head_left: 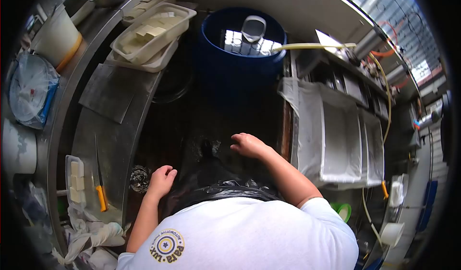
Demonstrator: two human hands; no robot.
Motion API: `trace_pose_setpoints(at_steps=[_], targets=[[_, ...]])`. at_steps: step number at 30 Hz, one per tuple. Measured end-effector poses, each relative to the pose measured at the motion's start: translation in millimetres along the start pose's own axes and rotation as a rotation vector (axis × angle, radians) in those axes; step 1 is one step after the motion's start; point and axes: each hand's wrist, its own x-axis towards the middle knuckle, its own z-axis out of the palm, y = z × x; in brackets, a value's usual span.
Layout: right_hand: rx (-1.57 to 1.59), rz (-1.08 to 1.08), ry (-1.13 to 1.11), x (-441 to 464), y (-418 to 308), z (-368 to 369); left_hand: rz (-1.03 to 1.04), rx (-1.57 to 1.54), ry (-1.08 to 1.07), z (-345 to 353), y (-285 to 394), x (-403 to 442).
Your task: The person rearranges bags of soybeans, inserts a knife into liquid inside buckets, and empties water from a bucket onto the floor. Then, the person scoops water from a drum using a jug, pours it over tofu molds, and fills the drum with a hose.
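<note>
Both hands hang in front of the body, over a dark apron (225, 191). My left hand (163, 179) is beside the metal counter, its fingers loosely apart with nothing in them. My right hand (248, 145) is out over the dark floor, touching nothing; its fingers are curled together and their inner side is hidden. On the counter (86, 140) to the left lie a knife with an orange handle (101, 198) and a clear box of white blocks (77, 181). A metal sheet (108, 91) rests farther up the counter.
A blue barrel (235, 73) of water with a floating scoop (253, 28) stands ahead, a hose (312, 45) over its rim. Trays of white blocks (152, 32) sit back left. Cloth-lined metal molds (341, 140) are on the right. Cloths (96, 236) lie lower left.
</note>
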Motion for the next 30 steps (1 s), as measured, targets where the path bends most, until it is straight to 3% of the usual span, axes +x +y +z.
trace_pose_setpoints(at_steps=[1, 3, 5, 8, 9, 10, 11, 12, 17, 18, 20, 22, 24, 25, 30], targets=[[-0.018, -0.015, -0.014, 25.9, 1.8, -12.9, -0.011, -0.019, 0.016, 0.3, -5.6, 21.4], [0.001, -0.163, 0.186, 80.4, 1.7, -42.9, 0.002, -0.085, 0.078, 5.9, -23.8, 66.6], [-0.046, -0.311, 0.587, 137.4, 3.9, -86.2, -0.042, -0.091, 0.103, -2.8, -14.3, 103.8], [0.194, -0.216, 0.929, 211.5, 11.5, -169.8, 0.005, -0.069, 0.087, -26.8, 22.1, 144.6], [-0.024, -0.159, 1.097, 237.7, 27.3, -193.3, -0.007, -0.091, 0.074, -33.5, 30.8, 157.4], [-0.031, 0.022, 1.111, 260.9, 49.3, -214.0, 0.02, -0.11, 0.058, -37.3, 32.2, 172.7], [-0.27, 0.101, 1.18, 284.4, 74.6, -226.5, -0.004, -0.111, 0.062, -43.6, 33.8, 185.4], [-0.381, 0.138, 1.063, 307.9, 113.1, -240.6, 0.046, -0.062, 0.067, -48.4, 36.2, 198.3], [0.342, 0.83, 1.024, 399.9, 175.4, -280.7, 0.01, -0.028, 0.216, -64.7, 38.8, 228.6], [0.472, 0.83, 1.069, 417.0, 194.6, -273.2, -0.022, -0.029, 0.237, -66.3, 41.7, 226.8], [-0.407, 0.84, 0.453, 462.8, 270.3, -274.5, -0.116, -0.048, 0.234, -65.3, 51.1, 220.0], [-1.21, 0.662, -0.028, 471.1, 257.4, -280.8, -0.151, -0.027, 0.293, -54.0, 57.2, 208.7], [-1.205, 0.477, 0.66, 473.0, 287.5, -264.9, -0.175, 0.001, 0.361, -39.7, 59.0, 197.8], [-1.102, 0.412, 0.763, 468.7, 289.6, -265.9, -0.233, -0.004, 0.406, -30.2, 63.5, 188.2], [-0.316, 0.062, 0.607, 418.0, 292.6, -317.5, -0.371, -0.076, 0.471, 4.6, 91.2, 161.8]])
